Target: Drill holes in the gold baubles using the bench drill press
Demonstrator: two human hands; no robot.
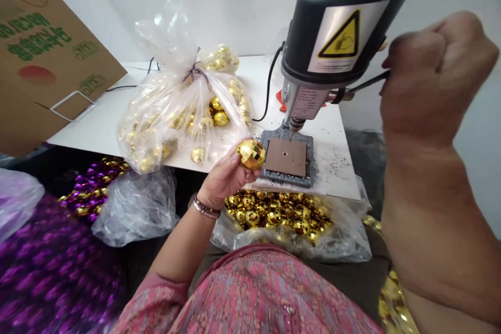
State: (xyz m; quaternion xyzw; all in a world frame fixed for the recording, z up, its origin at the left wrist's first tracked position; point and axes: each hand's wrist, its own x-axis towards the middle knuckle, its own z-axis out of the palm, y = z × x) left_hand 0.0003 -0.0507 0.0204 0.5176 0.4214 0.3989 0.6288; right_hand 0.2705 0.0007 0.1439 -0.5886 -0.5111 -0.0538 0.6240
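My left hand (225, 177) holds a shiny gold faceted ball (251, 154) between thumb and fingers, just left of the drill press base (271, 179). My right hand (434, 68) is closed around the end of the feed lever (368, 82) on the right side of the bench drill press (344, 26). Its thin bit (291, 135) points down above a brown square plate (287, 156) with a small hole in it. The ball is beside the plate, not beneath the bit.
A tied clear bag (156, 109) of gold balls stands on the white table (332, 138). An open bag of gold balls (274, 214) rests at my lap. Purple balls (47, 271) and a cardboard box (50, 52) are at left. Dark shavings lie by the base.
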